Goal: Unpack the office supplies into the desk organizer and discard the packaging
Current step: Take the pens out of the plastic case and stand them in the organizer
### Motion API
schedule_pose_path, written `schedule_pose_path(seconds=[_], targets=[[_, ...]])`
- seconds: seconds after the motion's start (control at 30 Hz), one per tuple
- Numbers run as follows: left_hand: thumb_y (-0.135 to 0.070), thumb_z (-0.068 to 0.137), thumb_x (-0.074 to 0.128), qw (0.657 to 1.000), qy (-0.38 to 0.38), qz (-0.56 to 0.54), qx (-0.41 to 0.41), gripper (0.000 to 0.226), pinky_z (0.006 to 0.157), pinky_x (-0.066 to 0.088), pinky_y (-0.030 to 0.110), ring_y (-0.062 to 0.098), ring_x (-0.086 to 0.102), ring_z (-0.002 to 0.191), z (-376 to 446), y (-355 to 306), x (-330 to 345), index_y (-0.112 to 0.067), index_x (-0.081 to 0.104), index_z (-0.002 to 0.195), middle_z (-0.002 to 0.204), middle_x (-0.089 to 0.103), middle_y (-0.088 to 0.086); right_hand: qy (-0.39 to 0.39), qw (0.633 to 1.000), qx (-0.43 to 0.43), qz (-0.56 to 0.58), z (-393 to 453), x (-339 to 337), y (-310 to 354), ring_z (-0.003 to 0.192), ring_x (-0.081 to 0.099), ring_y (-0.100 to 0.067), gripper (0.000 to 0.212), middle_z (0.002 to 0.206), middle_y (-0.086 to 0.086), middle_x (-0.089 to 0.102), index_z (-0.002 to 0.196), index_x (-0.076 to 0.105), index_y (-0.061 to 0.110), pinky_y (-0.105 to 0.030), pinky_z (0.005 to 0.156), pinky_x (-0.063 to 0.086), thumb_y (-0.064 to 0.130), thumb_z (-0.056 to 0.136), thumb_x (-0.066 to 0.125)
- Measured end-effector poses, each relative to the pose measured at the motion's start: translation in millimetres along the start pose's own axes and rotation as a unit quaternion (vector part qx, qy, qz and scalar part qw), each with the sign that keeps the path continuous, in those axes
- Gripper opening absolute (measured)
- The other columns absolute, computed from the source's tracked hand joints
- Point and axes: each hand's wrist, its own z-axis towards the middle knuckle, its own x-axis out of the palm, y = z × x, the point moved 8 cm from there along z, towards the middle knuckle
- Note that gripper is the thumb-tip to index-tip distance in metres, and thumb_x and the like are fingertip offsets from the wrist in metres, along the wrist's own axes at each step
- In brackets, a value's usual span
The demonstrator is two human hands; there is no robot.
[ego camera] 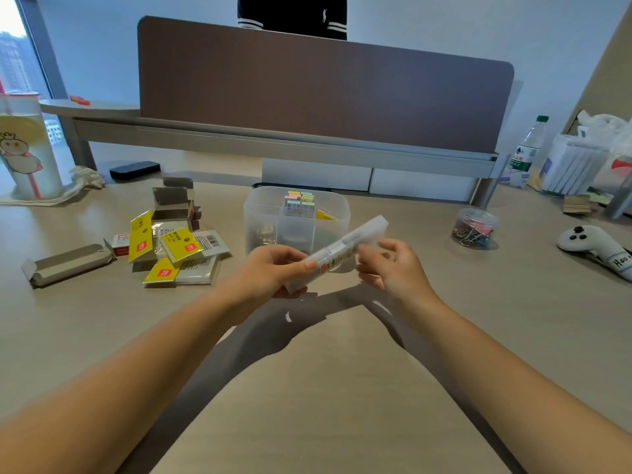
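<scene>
I see both hands up over the desk (pixel 325 388), in front of the clear desk organizer (pixel 297 218). My left hand (pixel 273 268) has its fingers and thumb curled around the low end of a flat, see-through plastic case (pixel 342 251). The case is tilted, with its far end up toward the right, just in front of the organizer. My right hand (pixel 393 265) is beside the middle of the case with its fingers bent loosely; the fingertips look like they touch the case edge, but I cannot tell if they really hold it. The organizer already has colored sticky tabs (pixel 301 200) standing in its middle part, and some small metal clips in the left part. To the left of it lies a pile of yellow packets (pixel 178 248) and opened cardboard boxes (pixel 68 265). To the right sits a small round jar of binder clips (pixel 475 229), and farther right a white game controller (pixel 588 246).
</scene>
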Motion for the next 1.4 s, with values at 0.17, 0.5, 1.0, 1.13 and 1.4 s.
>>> schedule_pose_path(seconds=[0.17, 0.5, 1.0, 1.13, 1.4], targets=[[-0.019, 0.082, 0.058, 0.999, -0.018, 0.04, 0.025, 0.018, 0.055, 0.052, 0.012, 0.011, 0.059, 0.075, -0.9, -0.4, 6.8, -0.016, 0.053, 0.099, 0.087, 0.057, -0.003, 0.053, 0.991, 0.05, 0.112, 1.8, 20.8, -3.2, 0.094, 0.061, -0.023, 0.028, 0.094, -0.007, 0.062, 0.11, 0.048, 0.007, -0.033, 0.083, 0.051, 0.025, 0.088, 0.051], [-0.022, 0.085, 0.053, 0.999, -0.034, -0.017, 0.036, 0.008, 0.075, 0.05, 0.025, 0.013, 0.058, 0.089, 1.2, 1.9, -16.4, -0.027, 0.052, 0.09, 0.093, 0.057, -0.004, 0.108, 0.982, -0.102, -0.116, -3.2, 25.2, 20.9, 0.084, 0.055, -0.014, 0.034, 0.101, -0.004, 0.055, 0.121, 0.046, 0.015, -0.019, 0.069, 0.047, 0.023, 0.088, 0.05], [-0.02, 0.082, 0.056, 0.999, -0.026, -0.019, 0.021, 0.011, 0.069, 0.051, 0.02, 0.012, 0.061, 0.081, 2.8, 7.6, -11.2, -0.022, 0.047, 0.088, 0.09, 0.057, 0.0, 0.168, 0.941, -0.189, -0.227, -19.6, 39.2, 15.8, 0.082, 0.056, -0.01, 0.021, 0.087, 0.011, 0.054, 0.082, 0.048, 0.032, -0.016, 0.07, 0.05, 0.019, 0.08, 0.065], [-0.014, 0.082, 0.058, 0.996, -0.027, -0.081, 0.001, 0.013, 0.059, 0.055, 0.015, 0.015, 0.062, 0.076, 1.8, 9.8, -10.9, -0.017, 0.048, 0.089, 0.088, 0.056, 0.004, 0.151, 0.909, -0.261, -0.289, -30.4, 45.0, 20.7, 0.07, 0.054, -0.011, 0.009, 0.086, 0.001, 0.057, 0.096, 0.054, 0.017, -0.012, 0.062, 0.044, 0.019, 0.087, 0.055], [-0.006, 0.078, 0.06, 0.995, -0.045, -0.092, -0.006, 0.009, 0.056, 0.056, 0.017, 0.015, 0.066, 0.062, 3.5, 9.7, -14.8, -0.01, 0.053, 0.084, 0.081, 0.057, 0.008, 0.119, 0.794, -0.394, -0.448, -35.4, 52.7, 24.1, 0.051, 0.056, -0.017, 0.035, 0.073, -0.011, 0.067, 0.097, 0.061, 0.003, -0.025, 0.048, 0.05, 0.03, 0.09, 0.04]])
